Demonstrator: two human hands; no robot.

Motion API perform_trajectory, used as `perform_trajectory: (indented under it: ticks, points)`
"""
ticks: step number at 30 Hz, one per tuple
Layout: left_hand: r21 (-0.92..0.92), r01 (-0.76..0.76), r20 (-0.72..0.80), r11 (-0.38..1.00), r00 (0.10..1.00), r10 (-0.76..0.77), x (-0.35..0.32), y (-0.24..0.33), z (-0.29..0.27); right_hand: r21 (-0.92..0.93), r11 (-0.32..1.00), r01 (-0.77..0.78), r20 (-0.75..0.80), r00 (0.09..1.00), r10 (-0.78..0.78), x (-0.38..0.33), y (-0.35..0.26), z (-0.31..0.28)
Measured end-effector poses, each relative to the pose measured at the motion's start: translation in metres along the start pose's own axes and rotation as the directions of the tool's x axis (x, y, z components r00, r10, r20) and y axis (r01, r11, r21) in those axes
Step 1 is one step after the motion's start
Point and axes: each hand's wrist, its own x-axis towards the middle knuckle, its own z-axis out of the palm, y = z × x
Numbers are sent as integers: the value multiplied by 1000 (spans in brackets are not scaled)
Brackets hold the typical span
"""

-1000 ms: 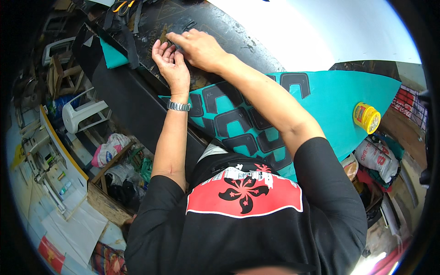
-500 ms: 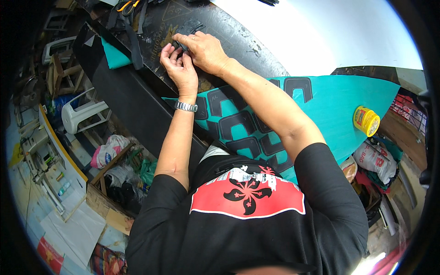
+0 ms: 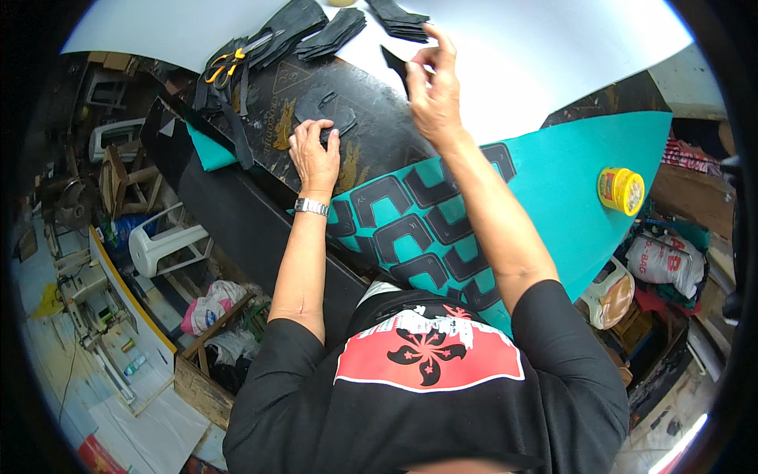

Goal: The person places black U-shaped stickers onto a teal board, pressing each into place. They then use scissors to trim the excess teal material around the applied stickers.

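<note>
Nearest, in the middle of the frame, a teal sheet (image 3: 564, 178) spreads to the right, with several black U-shaped pieces (image 3: 365, 208) lying on it. A yellow jar (image 3: 621, 191) rests toward its right end. Just beyond, left of the frame's centre, the left hand (image 3: 314, 162) is palm down with bent fingers at the near edge of some dark flat pieces (image 3: 341, 118) on the black worktop (image 3: 380, 107); whether it grips one, I cannot tell. Farther up, right of centre, the right hand (image 3: 437, 103) is raised and pinches a pointed black piece (image 3: 395, 68) near the thumb, index finger extended. Near that fingertip, at the top of the frame, is a black stack (image 3: 399, 21) on a white sheet (image 3: 525, 59); to its left are another stack (image 3: 332, 35) and orange-handled scissors (image 3: 225, 68).
</note>
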Motion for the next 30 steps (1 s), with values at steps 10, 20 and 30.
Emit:
perform_trajectory:
  ticks: [10, 20, 30]
  points:
    - [-464, 885, 813, -46, 445, 376, -112, 142, 2, 2, 860, -511, 216, 840, 498, -100, -76, -185]
    - [-490, 745, 872, 452, 435, 227, -187, 180, 30, 98, 455, -885, 229, 465, 855, -168, -45, -246]
    - [-616, 603, 721, 507, 691, 55, -158, 199, 58, -146, 700, -699, 233, 664, 711, -131, 0, -245]
